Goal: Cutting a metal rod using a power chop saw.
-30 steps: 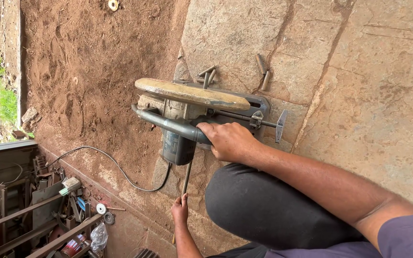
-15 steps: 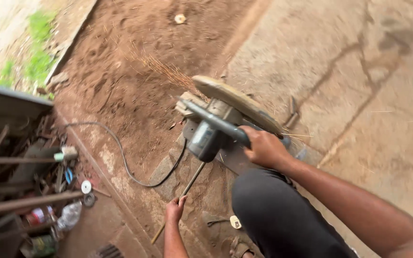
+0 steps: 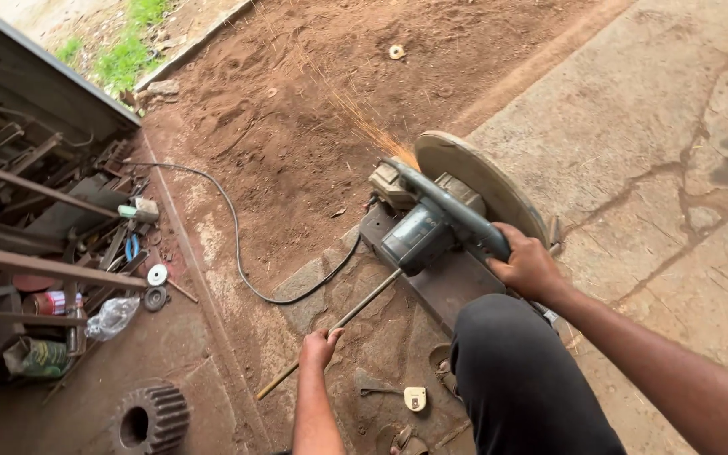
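Head view, looking down at a chop saw [image 3: 444, 223] set on a stone slab beside red earth. The right hand [image 3: 528, 268] is closed around the saw's dark handle, at about 4 o'clock from the motor housing, and holds the disc guard [image 3: 482, 181] tipped down toward the base. The left hand [image 3: 320, 348] is wrapped around a long thin metal rod [image 3: 355, 310], which runs from about 7 o'clock up into the saw's vise region at 1 o'clock; the far end of the rod passes under the motor and is hidden there. A fan of sparks [image 3: 364, 126] leaves the disc toward 11 o'clock, over the soil.

Step in hand, as judged from the sparks and the lowered head: the cut through the rod is under way, not finished. The next move would call for steady downward pressure from the right hand and a firm, level hold on the rod by the left, so the piece does not twist as the disc breaks through. Whether the vise is actually clamped on the rod cannot be made out.

A black power cable [image 3: 238, 244] loops across the dirt at 9 o'clock from the saw. Further left lie scrap metal bars [image 3: 40, 265], and a toothed gear wheel [image 3: 149, 419] sits at 7 o'clock.
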